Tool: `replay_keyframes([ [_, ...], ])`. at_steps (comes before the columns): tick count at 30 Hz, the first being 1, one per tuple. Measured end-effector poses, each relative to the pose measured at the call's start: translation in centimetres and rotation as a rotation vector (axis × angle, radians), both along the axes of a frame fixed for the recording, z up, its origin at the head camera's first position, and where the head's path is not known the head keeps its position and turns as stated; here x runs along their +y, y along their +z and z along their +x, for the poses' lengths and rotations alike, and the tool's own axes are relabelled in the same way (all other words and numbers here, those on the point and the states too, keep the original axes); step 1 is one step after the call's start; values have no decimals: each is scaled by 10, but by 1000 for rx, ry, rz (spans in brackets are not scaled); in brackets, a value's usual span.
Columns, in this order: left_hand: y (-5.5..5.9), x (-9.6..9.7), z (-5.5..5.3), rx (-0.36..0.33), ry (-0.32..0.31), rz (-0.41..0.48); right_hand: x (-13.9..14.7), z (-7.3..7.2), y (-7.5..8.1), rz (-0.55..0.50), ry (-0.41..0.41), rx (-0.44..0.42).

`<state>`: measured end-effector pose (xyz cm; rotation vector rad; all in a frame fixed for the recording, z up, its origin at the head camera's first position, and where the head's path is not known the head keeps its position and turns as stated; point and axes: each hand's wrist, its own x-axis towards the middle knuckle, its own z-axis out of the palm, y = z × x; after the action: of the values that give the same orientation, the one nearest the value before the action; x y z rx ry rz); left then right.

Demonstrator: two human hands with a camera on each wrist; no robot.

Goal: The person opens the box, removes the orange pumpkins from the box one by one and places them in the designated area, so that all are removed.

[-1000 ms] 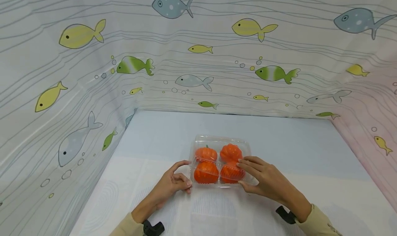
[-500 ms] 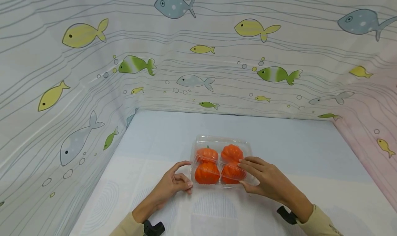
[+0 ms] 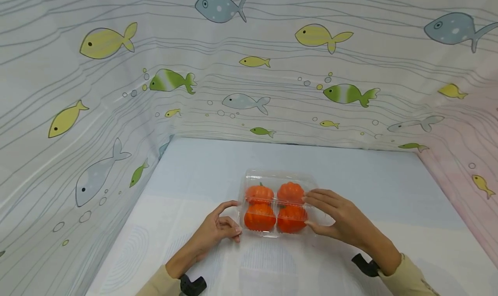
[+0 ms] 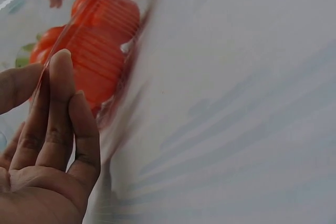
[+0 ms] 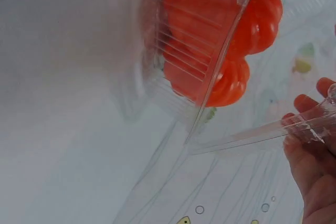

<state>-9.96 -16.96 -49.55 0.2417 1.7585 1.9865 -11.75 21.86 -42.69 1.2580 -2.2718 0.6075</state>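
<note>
A clear plastic clamshell box [image 3: 280, 173] lies on the table in the head view. Inside are several small orange pumpkins [image 3: 260, 218], ribbed and glossy, a green stem showing on one. At the box's left side, my left hand [image 3: 214, 231] pinches the rim; the left wrist view has the clear edge passing between thumb and fingers. My right hand [image 3: 342, 220] is at the right side, fingers above and thumb nearer me. In the right wrist view its fingers [image 5: 310, 108] hold a clear plastic edge standing out from the box's corner.
A pale cloth with faint patterns covers the table [image 3: 186, 170]. Fish-printed sheets [image 3: 249, 84] hang behind it and along both sides. A black band [image 3: 365, 265] sits on my right wrist, another black band [image 3: 192, 284] on my left.
My right hand has shifted to the right, drawing clear plastic outward from the box's right side. The back-right pumpkin shows a little differently. My left hand stays put.
</note>
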Motion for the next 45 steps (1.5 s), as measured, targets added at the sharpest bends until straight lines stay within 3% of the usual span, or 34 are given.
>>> replay_keyframes([
  [4,0,1,0,-2,8,-5,1,0,4,-47,-42,6],
  [11,1,0,0,-2,7,-11,5,-1,13,-62,-192,107],
  [16,1,0,0,14,-3,-17,8,-1,15,-63,-255,52],
  [20,1,0,0,10,-3,-19,9,-3,15,-94,-220,41],
  [25,1,0,1,7,1,-12,7,-10,16,-217,-145,156],
  [40,-1,-2,1,9,0,-11,0,-34,17,-462,-147,252],
  [45,0,-1,1,-2,5,-14,6,-44,11,-501,-160,216],
])
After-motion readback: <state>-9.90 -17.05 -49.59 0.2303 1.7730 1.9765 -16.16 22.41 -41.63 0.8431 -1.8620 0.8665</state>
